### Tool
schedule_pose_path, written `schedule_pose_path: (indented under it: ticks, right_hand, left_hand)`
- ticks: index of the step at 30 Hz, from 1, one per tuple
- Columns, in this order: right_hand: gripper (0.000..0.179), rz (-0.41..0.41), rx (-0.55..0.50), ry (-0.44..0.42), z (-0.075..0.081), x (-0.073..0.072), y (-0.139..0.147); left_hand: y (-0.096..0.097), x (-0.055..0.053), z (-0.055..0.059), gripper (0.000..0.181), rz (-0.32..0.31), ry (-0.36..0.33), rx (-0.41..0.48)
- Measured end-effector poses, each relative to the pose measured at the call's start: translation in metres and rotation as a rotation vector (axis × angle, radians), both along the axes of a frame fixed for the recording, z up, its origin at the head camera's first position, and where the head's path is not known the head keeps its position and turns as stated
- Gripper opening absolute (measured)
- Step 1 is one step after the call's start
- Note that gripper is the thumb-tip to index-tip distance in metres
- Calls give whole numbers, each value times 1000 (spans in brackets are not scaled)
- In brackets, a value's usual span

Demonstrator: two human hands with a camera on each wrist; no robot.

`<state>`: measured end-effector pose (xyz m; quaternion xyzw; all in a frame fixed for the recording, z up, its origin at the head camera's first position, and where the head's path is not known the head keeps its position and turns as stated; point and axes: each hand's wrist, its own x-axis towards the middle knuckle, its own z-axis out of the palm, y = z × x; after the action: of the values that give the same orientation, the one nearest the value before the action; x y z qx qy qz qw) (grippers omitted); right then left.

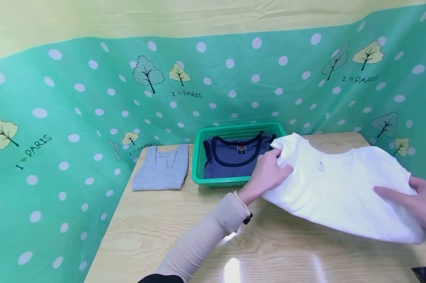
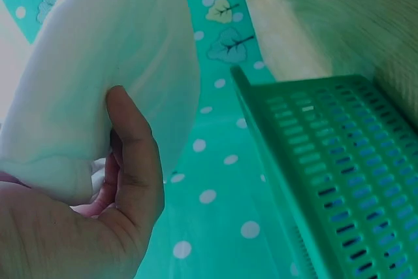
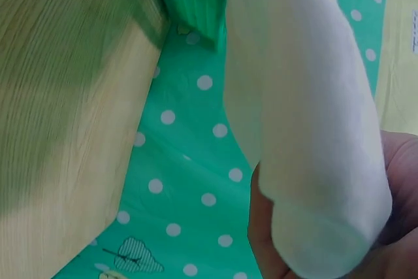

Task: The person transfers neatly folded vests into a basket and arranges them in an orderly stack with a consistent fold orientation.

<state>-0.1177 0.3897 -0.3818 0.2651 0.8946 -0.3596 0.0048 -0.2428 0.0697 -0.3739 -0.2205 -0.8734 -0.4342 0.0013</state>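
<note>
A white T-shirt (image 1: 334,188) hangs tilted above the right part of the table, its neckline toward the back. My left hand (image 1: 269,173) pinches it at the left sleeve edge, thumb on top, as the left wrist view also shows. At the opposite sleeve, my right hand (image 1: 419,200) grips the cloth with the thumb over it. In the right wrist view the white cloth (image 3: 320,122) covers part of that hand. Just beyond my left hand stands a green plastic basket (image 1: 197,157), with a dark blue tank top (image 1: 230,159) lying folded inside.
A folded grey tank top (image 1: 161,169) lies left of the basket on the wooden table (image 1: 156,228). Behind the table hangs a green polka-dot curtain (image 1: 184,63). A small black object (image 1: 425,274) shows at the lower right corner.
</note>
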Motion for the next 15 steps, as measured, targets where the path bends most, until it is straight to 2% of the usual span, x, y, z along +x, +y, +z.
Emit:
schedule_pose_path:
  ticks: [5, 12, 15]
  right_hand:
    - [106, 33, -5, -13, 4, -11, -4]
    - [86, 133, -25, 91, 9, -26, -17]
    - [86, 166, -40, 109, 14, -33, -25]
  left_hand:
    - [-10, -7, 2, 15, 33, -1, 0]
    - [-27, -18, 7, 15, 54, -7, 31]
    - [-34, -22, 9, 14, 64, -19, 43]
